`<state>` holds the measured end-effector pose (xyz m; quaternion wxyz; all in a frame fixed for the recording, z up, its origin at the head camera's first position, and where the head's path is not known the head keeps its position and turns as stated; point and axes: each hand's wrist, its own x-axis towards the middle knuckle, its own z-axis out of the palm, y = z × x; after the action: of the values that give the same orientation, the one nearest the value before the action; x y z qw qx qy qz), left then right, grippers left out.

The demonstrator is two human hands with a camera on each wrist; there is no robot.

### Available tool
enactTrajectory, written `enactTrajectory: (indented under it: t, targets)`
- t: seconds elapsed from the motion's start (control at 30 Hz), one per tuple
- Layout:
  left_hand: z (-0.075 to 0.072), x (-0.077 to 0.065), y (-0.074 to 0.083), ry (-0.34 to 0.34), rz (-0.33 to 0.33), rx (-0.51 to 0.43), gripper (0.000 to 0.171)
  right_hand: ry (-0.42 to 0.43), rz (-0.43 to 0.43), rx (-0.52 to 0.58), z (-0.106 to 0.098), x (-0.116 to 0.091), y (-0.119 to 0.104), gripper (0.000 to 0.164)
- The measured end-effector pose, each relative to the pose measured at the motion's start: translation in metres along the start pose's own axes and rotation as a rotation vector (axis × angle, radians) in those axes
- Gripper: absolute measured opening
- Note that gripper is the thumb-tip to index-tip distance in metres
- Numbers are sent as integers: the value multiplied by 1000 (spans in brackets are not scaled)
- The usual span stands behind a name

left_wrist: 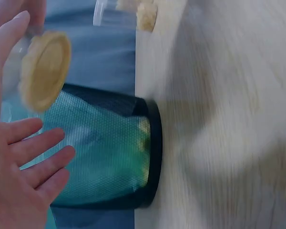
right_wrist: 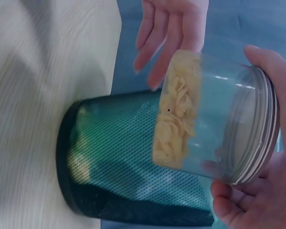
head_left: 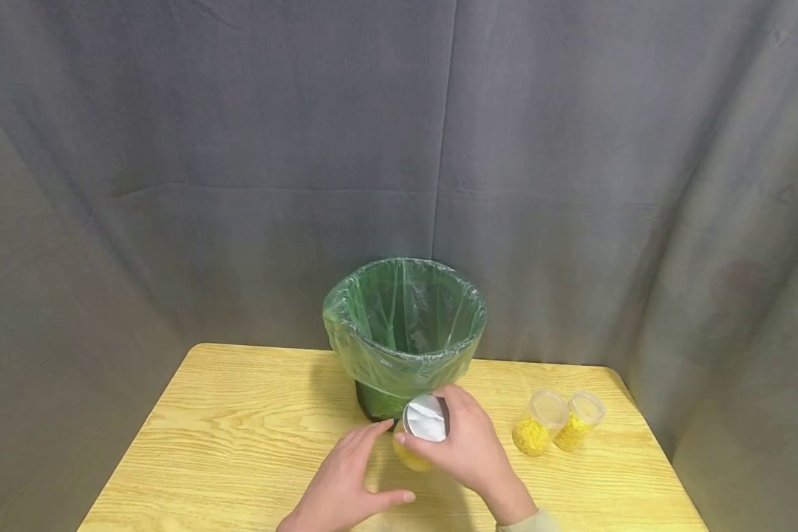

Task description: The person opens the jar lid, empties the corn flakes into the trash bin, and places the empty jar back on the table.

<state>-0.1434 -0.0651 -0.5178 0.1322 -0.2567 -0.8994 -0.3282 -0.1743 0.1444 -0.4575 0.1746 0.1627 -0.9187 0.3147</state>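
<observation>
A clear jar point(right_wrist: 195, 114) with yellow flakes at its bottom hangs tilted above the table. My right hand point(head_left: 462, 443) grips it round the rim of its silver-topped lid point(head_left: 427, 418), thumb on one side and fingers on the other. Just left of the jar is my left hand point(head_left: 346, 476), its fingers extended and its thumb spread apart, holding nothing. In the left wrist view the round base of the jar point(left_wrist: 46, 71) faces the camera, above the left fingers point(left_wrist: 47, 162).
Behind the hands stands a green mesh wastebasket point(right_wrist: 119, 148) lined with a translucent bag point(head_left: 346, 347). Two smaller clear jars of yellow bits, one point(head_left: 539, 421) beside the other point(head_left: 578, 421), stand at the right of the wooden table point(head_left: 239, 414). Grey curtains point(head_left: 273, 148) hang behind.
</observation>
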Motion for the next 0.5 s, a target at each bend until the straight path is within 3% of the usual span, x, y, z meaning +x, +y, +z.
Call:
enactTrajectory:
  t: [0.27, 0.5]
  targets:
    - [4, 0, 15, 2, -74, -34, 104, 2, -15, -15, -1, -2, -12, 70]
    - [8, 3, 20, 99, -123, -70, 104, 0, -38, 18, 1, -2, -23, 67]
